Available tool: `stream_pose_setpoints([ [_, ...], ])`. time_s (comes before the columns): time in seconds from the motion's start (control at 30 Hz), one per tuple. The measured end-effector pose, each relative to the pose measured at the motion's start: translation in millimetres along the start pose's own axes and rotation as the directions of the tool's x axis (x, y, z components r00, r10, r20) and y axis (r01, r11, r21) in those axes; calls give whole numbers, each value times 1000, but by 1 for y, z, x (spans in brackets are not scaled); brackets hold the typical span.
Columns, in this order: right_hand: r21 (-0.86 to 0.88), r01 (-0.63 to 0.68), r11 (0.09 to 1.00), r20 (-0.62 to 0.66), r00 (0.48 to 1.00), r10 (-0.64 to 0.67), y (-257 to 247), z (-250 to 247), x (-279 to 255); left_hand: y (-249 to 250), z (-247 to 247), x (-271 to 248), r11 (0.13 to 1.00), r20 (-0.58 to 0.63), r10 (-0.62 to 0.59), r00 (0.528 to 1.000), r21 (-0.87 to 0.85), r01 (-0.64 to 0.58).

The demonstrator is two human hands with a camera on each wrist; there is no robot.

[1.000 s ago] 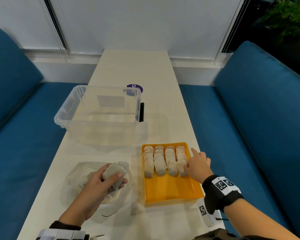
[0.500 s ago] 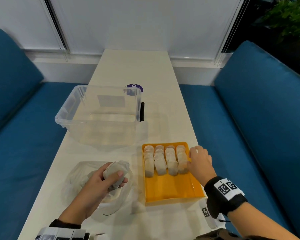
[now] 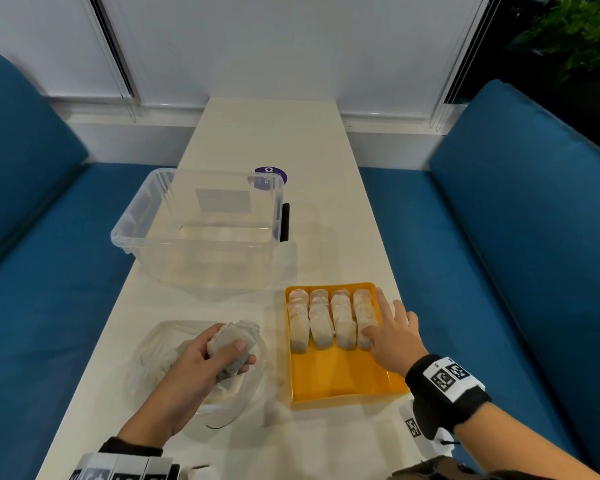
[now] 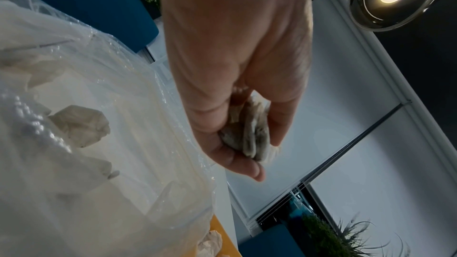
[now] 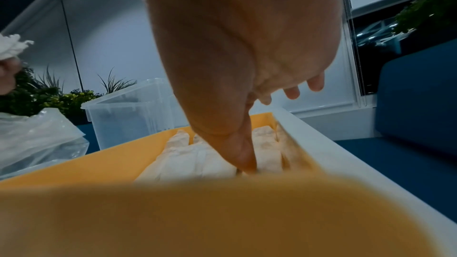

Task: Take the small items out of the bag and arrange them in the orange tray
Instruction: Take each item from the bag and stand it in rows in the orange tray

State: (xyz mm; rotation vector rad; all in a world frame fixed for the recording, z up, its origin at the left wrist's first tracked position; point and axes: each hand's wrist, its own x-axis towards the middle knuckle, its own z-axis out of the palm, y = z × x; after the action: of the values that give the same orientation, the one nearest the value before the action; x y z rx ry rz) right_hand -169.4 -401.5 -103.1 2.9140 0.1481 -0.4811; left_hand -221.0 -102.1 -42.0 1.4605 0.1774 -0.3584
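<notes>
Four rows of small pale packets (image 3: 329,318) fill the far half of the orange tray (image 3: 343,375), which lies on the white bench (image 3: 271,133). Left: the clear plastic bag (image 3: 153,344) rests on the bench beside the tray, with more packets inside it. The left hand (image 3: 201,365) hovers over the bag, its grip closed around a small bundle of packets (image 3: 231,344), pinched between thumb and curled fingers (image 4: 247,165). Centre, farther back: a clear plastic bin (image 3: 201,230) stands on the bench, with a purple round sticker (image 3: 271,174) behind it. Right: the right hand (image 3: 392,337) rests at the tray's right edge, grip open and holding nothing, fingers spread; its thumb (image 5: 243,155) presses the near end of the rightmost row. Blue sofas (image 3: 520,237) flank the bench on both sides.
</notes>
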Motion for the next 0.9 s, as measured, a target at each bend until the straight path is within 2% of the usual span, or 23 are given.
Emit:
stream_pose_setpoints([
  [0.2,-16,-3,1000,-26,1000,3,-2,-10,-4,-1,-3,1,999,5,-24,1000,-22,24],
  [0.33,131,-28,991,-109,993,43,-10,-33,-11,0,-1,2,991,48,-67,997,-108,72],
  [0.4,280,14,960,-166,986,34,-17,-46,-14,2,4,3,984,73,-87,994,-152,97],
  [0.47,471,154,868,-242,970,-41,-27,-61,-19,4,9,2,982,80,-100,992,-151,112],
  [0.5,579,230,782,-257,962,-93,-34,-70,-23,5,11,2,983,82,-105,991,-141,116],
  [0.53,680,281,677,-240,958,-156,-42,-79,-28,7,13,2,984,85,-103,991,-136,114],
  [0.6,820,298,488,-162,939,-303,-60,-94,-37,9,17,1,985,81,-89,993,-137,100],
  [0.63,848,298,437,-141,923,-357,-68,-98,-39,9,17,2,987,82,-77,994,-138,87],
  [0.7,862,319,395,-152,905,-398,-79,-98,-40,9,17,2,989,93,-59,994,-127,71],
  [0.8,892,303,335,-178,917,-356,-89,-93,-37,8,17,2,996,79,-35,996,-84,42],
  [0.9,955,229,189,-154,926,-344,-92,-92,-37,5,15,3,999,47,-4,999,-32,6],
])
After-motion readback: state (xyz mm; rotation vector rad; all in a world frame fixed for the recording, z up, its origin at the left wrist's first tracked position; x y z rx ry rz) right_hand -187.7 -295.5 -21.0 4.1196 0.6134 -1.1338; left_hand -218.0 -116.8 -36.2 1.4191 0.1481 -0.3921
